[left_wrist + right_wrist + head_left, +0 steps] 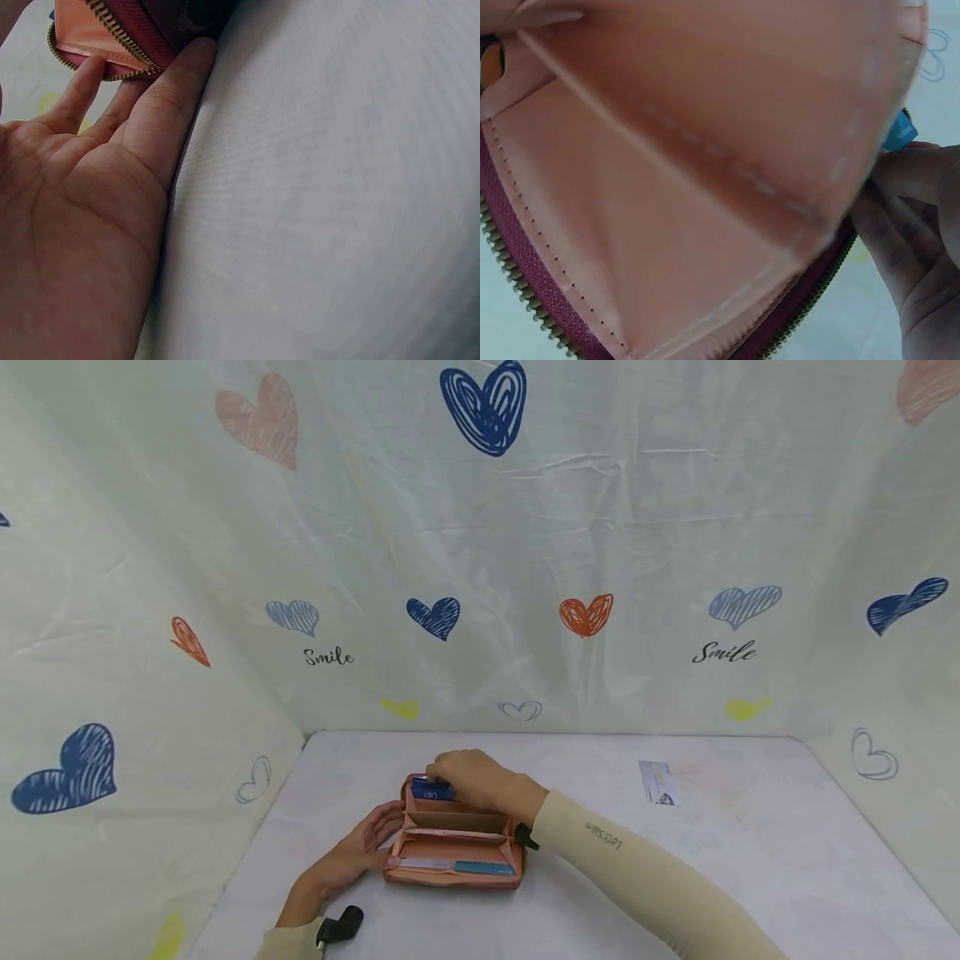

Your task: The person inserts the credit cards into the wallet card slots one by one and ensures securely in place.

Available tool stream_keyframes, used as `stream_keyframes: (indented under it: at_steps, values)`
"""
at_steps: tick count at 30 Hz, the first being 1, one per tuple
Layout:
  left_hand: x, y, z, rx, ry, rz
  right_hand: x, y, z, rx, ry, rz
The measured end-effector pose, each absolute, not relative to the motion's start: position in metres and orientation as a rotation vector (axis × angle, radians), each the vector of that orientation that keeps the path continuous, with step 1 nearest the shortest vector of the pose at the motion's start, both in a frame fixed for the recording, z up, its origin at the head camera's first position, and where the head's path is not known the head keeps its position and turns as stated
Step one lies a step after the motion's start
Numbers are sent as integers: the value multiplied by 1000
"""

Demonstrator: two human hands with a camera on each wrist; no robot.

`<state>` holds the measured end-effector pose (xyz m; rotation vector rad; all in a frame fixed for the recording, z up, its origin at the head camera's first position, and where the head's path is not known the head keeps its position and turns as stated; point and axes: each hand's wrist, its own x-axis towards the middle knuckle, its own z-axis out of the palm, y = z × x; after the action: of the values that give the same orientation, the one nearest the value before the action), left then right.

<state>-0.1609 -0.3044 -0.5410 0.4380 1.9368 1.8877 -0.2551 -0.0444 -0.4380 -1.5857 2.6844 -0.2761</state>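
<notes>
A pink zip-around wallet [457, 843] lies spread open on the white table, its pleated compartments facing up. My left hand [356, 847] holds its left end, thumb at the near panel. In the left wrist view, the fingers of that hand [97, 180] reach against the brass zipper edge and the dark outer cover. My right hand [480, 777] bends over the far panel and pinches a blue card [431, 789] at the far left slot; its fingertips are partly hidden. A white card [423, 863] and a light-blue card [483, 867] sit in the near panel's slots.
A loose pale card [657, 783] with a small picture lies on the table [585, 893] to the right. Behind and at the sides hangs a light curtain [480, 552] printed with hearts.
</notes>
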Motion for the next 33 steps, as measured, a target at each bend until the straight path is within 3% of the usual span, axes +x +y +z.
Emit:
stream_keyframes:
  at_steps: [25,33]
  values:
    - [-163,-305,-542,506,1939,1890,-240,-45,-444,-1612,2726,-41]
    - [-163,-306,-543,490,1955,1874,-232,-34,-440,-1476,2631,-297]
